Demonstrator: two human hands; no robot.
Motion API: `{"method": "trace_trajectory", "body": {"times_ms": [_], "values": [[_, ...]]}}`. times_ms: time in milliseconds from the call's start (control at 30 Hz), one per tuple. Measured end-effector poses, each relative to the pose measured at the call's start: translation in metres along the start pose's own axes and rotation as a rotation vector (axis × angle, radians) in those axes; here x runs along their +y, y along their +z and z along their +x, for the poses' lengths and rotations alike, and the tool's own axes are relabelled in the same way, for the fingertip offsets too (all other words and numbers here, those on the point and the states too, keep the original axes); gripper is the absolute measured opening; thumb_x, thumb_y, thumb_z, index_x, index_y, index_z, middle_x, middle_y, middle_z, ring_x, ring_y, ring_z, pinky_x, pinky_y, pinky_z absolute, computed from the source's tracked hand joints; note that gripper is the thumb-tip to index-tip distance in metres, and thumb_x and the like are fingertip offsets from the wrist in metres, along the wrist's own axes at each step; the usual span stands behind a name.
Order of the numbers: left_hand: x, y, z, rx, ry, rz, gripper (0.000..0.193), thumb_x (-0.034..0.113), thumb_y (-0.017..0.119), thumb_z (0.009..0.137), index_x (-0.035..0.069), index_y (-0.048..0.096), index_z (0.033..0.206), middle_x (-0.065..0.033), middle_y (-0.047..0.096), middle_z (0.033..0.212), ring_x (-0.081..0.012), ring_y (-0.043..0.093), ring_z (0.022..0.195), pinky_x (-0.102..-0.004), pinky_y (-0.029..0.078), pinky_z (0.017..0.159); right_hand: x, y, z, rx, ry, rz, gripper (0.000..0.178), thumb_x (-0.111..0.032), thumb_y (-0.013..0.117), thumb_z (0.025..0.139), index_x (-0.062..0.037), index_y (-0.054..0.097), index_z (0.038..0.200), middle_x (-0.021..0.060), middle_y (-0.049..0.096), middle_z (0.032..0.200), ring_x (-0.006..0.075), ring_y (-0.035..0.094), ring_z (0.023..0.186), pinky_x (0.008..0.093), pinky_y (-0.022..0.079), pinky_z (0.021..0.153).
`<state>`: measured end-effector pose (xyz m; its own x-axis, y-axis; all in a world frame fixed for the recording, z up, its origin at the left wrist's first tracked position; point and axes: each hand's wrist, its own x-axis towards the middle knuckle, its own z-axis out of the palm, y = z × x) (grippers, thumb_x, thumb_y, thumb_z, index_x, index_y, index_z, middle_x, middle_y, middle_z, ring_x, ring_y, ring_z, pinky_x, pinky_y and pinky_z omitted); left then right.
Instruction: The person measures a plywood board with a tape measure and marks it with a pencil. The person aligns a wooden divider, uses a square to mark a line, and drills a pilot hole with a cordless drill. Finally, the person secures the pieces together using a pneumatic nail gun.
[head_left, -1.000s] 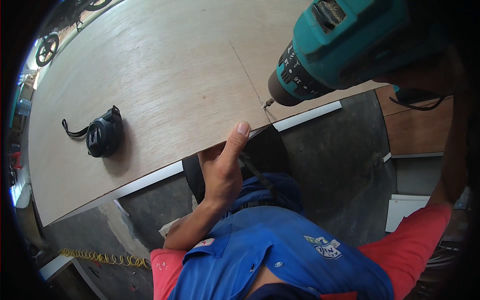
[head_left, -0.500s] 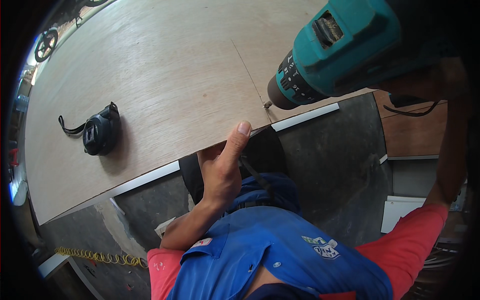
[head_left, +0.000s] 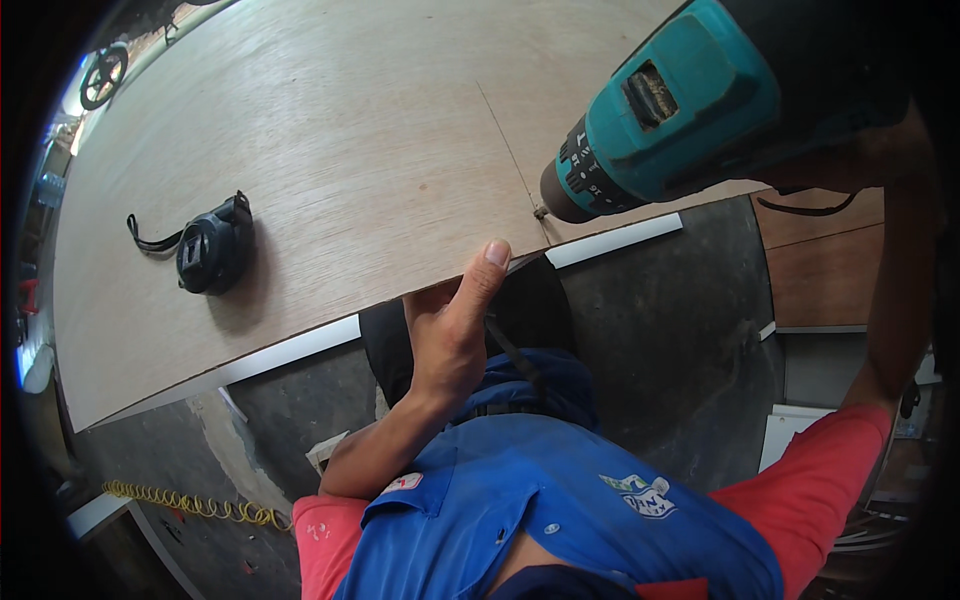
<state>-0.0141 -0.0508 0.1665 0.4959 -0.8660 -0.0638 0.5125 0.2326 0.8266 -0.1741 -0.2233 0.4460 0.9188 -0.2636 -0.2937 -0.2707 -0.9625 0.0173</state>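
Note:
A large plywood sheet (head_left: 330,180) spreads out before me, with a thin dark line drawn across it near its front edge. My left hand (head_left: 452,325) grips that edge, thumb on top and fingers curled underneath, partly hidden by the wood. At the upper right, my right hand (head_left: 860,160) is wrapped round the handle of a teal and black cordless drill (head_left: 690,90); shadow and the drill's body hide most of its fingers. The drill's short bit (head_left: 541,213) meets the plywood on the drawn line, close to the front edge. The drill leans toward the right.
A black tape measure (head_left: 214,245) with a wrist strap lies on the sheet at left. White strips (head_left: 615,240) show below the sheet's front edge. A yellow coiled hose (head_left: 200,504) runs at the lower left. Brown boards (head_left: 825,260) stand at right.
The view has shifted slightly, so the sheet and tape measure appear a little up and to the right. The drill bit remains at the line, and my left hand keeps its grip.

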Motion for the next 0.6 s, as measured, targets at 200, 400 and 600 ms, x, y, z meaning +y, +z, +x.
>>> {"method": "trace_trajectory", "body": {"times_ms": [200, 400, 600], "values": [[0.001, 0.004, 0.003, -0.018, 0.010, 0.004, 0.051, 0.023, 0.074, 0.092, -0.004, 0.053, 0.130, -0.0136, 0.059, 0.122, -0.0205, 0.056, 0.113, -0.0333, 0.043, 0.100, 0.007, -0.010, 0.005, 0.014, -0.010, -0.024, 0.031, -0.015, 0.050, 0.104, 0.0016, 0.061, 0.128, 0.0152, 0.070, 0.111, 0.0306, 0.066, 0.102, 0.0409, 0.052, 0.094], [-0.001, 0.004, 0.003, 0.009, -0.009, -0.016, 0.051, 0.022, 0.074, 0.092, -0.002, 0.053, 0.131, -0.0128, 0.059, 0.123, -0.0199, 0.057, 0.113, -0.0335, 0.044, 0.100, 0.018, -0.026, 0.011, 0.037, -0.035, -0.068, 0.031, -0.016, 0.049, 0.105, 0.0018, 0.062, 0.127, 0.0154, 0.070, 0.110, 0.0309, 0.067, 0.101, 0.0410, 0.052, 0.094], [-0.007, -0.032, -0.012, -0.134, 0.088, 0.007, 0.027, 0.015, 0.068, 0.096, -0.001, 0.068, 0.118, -0.0090, 0.073, 0.107, -0.0145, 0.066, 0.101, -0.0295, 0.050, 0.092, 0.072, 0.001, 0.002, 0.163, -0.302, -0.213, 0.031, -0.016, 0.048, 0.106, 0.0020, 0.062, 0.126, 0.0155, 0.071, 0.109, 0.0312, 0.067, 0.101, 0.0411, 0.052, 0.094]]}}
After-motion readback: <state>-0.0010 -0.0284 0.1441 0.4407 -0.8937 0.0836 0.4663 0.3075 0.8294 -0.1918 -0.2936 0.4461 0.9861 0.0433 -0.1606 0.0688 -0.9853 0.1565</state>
